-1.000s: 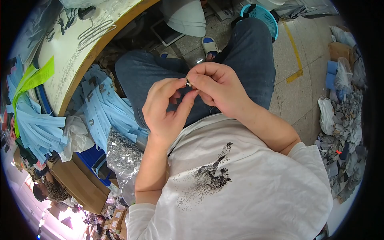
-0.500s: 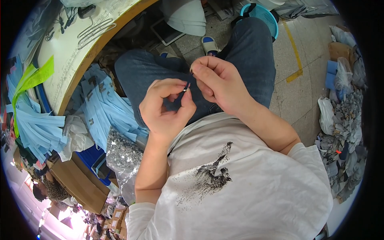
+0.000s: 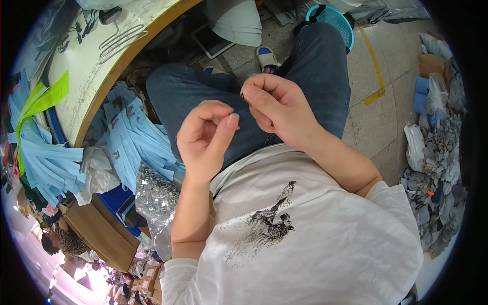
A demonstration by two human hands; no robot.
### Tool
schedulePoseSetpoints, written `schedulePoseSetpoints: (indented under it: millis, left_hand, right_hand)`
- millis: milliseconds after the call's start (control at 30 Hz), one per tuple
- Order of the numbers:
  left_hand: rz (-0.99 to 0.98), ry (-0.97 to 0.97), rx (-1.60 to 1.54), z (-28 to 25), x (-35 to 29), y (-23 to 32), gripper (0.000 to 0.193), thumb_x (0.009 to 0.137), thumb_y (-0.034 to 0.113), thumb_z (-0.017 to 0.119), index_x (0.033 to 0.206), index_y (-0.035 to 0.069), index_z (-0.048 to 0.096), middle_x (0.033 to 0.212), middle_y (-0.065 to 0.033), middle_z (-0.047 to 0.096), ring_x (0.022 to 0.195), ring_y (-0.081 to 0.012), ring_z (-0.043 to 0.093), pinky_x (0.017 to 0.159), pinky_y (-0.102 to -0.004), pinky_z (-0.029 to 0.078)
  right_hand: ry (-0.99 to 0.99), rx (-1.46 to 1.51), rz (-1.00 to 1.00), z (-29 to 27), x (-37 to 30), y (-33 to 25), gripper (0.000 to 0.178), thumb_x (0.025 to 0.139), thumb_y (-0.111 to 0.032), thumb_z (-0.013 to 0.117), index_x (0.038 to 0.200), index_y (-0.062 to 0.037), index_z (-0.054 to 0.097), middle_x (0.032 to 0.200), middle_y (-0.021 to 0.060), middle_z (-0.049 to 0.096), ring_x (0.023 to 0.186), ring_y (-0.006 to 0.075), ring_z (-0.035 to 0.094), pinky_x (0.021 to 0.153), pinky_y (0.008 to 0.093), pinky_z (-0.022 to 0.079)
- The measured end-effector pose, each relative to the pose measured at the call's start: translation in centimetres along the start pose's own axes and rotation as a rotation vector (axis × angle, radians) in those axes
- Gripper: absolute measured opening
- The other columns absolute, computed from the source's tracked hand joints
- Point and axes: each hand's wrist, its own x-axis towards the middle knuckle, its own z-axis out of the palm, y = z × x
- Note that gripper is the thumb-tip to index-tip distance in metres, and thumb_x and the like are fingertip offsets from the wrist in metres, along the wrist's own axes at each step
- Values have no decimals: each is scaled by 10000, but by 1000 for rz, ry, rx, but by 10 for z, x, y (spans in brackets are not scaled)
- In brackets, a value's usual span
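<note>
Both my hands hover over my lap, above blue jeans (image 3: 203, 91). My right hand (image 3: 279, 109) is raised, thumb and forefinger pinched together on a tiny dark piece at its fingertips; that piece is too small to make out. My left hand (image 3: 206, 137) sits lower and to the left, a short gap away from it. Its fingers are loosely curled, the thumb points up, and nothing shows in it. I wear a white printed T-shirt (image 3: 284, 239).
A workbench with a wooden edge (image 3: 109, 76) curves along the left, with light-blue fabric strips (image 3: 132, 147) heaped under it. A clear bag of small metal bits (image 3: 155, 195) lies by my left elbow. A teal basket (image 3: 333, 20) and grey fabric piles (image 3: 437, 168) lie on the floor.
My hands were pressed together over a small metal piece. They have drawn apart: the right one lifted up and away, the left one dropped and loosened its fingers.
</note>
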Motion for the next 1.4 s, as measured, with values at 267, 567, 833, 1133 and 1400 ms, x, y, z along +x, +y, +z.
schedulePoseSetpoints:
  millis: [267,567,833,1133,1400]
  left_hand:
    - [-1,91,285,3,7,0,202,918,7,605,1113,-39,624,973,-66,608,801,-107,581,718,-226,494]
    - [-33,105,217,5,6,3,169,842,-71,668,1008,-43,653,939,-45,606,760,-61,518,660,-182,415]
    - [-75,159,158,8,4,5,158,857,-73,657,1011,-42,643,890,-28,626,720,-50,524,638,-167,409]
    - [-139,195,-77,4,4,5,171,913,26,628,1071,-39,618,915,-95,680,780,-124,641,714,-244,539]
    - [-122,231,-259,9,3,2,167,922,31,615,1075,-37,611,933,-102,676,800,-140,646,734,-276,551]
  right_hand:
    - [14,-67,-113,0,-1,1,158,958,-180,605,1005,-29,615,621,-81,447,490,-11,347,416,171,235]
    - [-36,81,-46,-1,2,1,142,956,-174,610,970,-32,614,602,-81,431,475,-14,317,403,186,199]
    - [-89,36,-3,-5,2,-3,112,946,-143,611,972,-35,607,615,-67,455,463,-2,324,397,186,222]
    - [-102,-25,-19,-6,2,-4,165,937,-138,628,1040,-12,653,622,-64,506,460,-12,335,397,184,216]
    - [-62,-97,-59,3,-3,-9,172,909,-124,667,1039,-11,660,692,-24,611,488,-7,418,410,159,278]
